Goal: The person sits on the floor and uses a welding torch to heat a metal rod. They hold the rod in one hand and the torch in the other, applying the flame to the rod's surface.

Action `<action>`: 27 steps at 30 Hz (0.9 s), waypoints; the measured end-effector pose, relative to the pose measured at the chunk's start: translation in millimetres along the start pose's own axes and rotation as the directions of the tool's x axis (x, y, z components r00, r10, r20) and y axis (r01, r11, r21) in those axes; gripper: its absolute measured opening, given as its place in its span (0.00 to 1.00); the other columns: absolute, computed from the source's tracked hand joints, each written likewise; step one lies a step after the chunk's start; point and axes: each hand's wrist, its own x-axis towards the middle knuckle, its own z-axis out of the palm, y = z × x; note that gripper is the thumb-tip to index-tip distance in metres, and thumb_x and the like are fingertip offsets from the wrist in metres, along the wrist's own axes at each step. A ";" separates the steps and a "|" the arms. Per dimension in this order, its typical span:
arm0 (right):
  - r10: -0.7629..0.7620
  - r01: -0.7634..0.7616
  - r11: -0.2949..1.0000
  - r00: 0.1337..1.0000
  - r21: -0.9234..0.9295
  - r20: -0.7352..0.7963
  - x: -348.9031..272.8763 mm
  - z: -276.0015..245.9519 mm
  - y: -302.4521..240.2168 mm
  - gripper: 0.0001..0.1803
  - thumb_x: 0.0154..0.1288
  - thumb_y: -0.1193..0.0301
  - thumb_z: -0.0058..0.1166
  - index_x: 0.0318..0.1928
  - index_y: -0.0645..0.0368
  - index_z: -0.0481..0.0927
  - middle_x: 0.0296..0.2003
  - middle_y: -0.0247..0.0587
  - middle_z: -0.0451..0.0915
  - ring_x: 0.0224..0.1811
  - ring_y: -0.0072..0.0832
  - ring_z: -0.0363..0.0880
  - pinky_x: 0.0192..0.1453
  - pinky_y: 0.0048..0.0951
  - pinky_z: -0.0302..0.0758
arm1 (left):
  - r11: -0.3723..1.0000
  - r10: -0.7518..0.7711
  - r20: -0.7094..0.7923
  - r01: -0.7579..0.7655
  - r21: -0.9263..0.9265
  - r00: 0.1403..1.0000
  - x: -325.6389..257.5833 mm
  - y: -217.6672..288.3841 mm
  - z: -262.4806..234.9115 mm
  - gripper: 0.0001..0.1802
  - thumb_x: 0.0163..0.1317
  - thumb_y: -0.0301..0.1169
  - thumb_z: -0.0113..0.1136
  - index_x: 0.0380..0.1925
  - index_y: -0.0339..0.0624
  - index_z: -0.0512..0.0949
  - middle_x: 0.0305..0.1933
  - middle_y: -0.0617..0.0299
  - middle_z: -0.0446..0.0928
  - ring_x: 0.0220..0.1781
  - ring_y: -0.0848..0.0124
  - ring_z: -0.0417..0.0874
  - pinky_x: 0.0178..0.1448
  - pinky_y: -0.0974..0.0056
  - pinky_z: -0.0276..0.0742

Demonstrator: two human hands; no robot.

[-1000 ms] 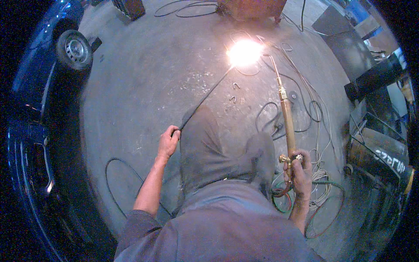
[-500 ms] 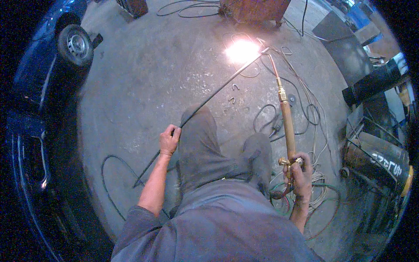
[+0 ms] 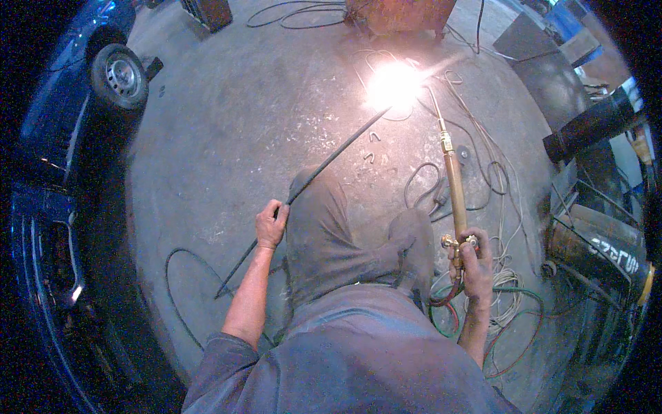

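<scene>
Left hand point(image 3: 271, 224) closed in a firm grip around a long thin dark metal rod point(image 3: 324, 165), slanting across the grey concrete floor point(image 3: 227, 124) up to a white-hot glare point(image 3: 393, 84) at its far tip. Right hand point(image 3: 476, 265) wrapped around the valve end of a long brass cutting torch point(image 3: 454, 190), nozzle aimed into the same glare. Red and green hoses point(image 3: 507, 324) coiled just beside the right wrist; loose pale cables point(image 3: 483, 155) strewn near. Blue car with wheel point(image 3: 118, 74) well apart at left.
</scene>
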 end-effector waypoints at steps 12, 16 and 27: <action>0.004 -0.004 1.000 1.000 -0.013 0.018 1.3 -4.3 2.2 0.14 0.77 0.63 0.54 0.57 0.50 0.72 0.30 0.38 0.80 0.21 0.20 0.76 0.23 0.21 0.73 | 0.999 -0.036 0.020 0.036 0.011 0.999 -3.5 13.8 -3.5 0.14 0.66 0.42 0.65 0.36 0.41 0.81 0.30 0.47 0.81 0.33 0.51 0.86 0.39 0.55 0.78; -0.034 0.034 0.999 0.999 -0.020 0.012 0.7 -3.3 2.6 0.15 0.76 0.64 0.55 0.57 0.50 0.72 0.30 0.37 0.80 0.21 0.20 0.76 0.23 0.22 0.73 | 0.999 -0.024 0.025 0.023 0.025 0.999 -1.5 13.3 -4.2 0.14 0.67 0.42 0.64 0.37 0.41 0.81 0.31 0.47 0.81 0.33 0.52 0.85 0.41 0.55 0.78; -0.018 0.018 0.998 1.000 -0.064 0.007 -0.1 -6.8 5.3 0.16 0.73 0.64 0.55 0.57 0.50 0.72 0.30 0.37 0.80 0.20 0.21 0.76 0.22 0.22 0.73 | 0.999 -0.053 0.040 0.052 0.017 0.998 1.1 2.1 -0.6 0.16 0.66 0.44 0.64 0.37 0.41 0.81 0.34 0.47 0.82 0.37 0.49 0.85 0.42 0.53 0.78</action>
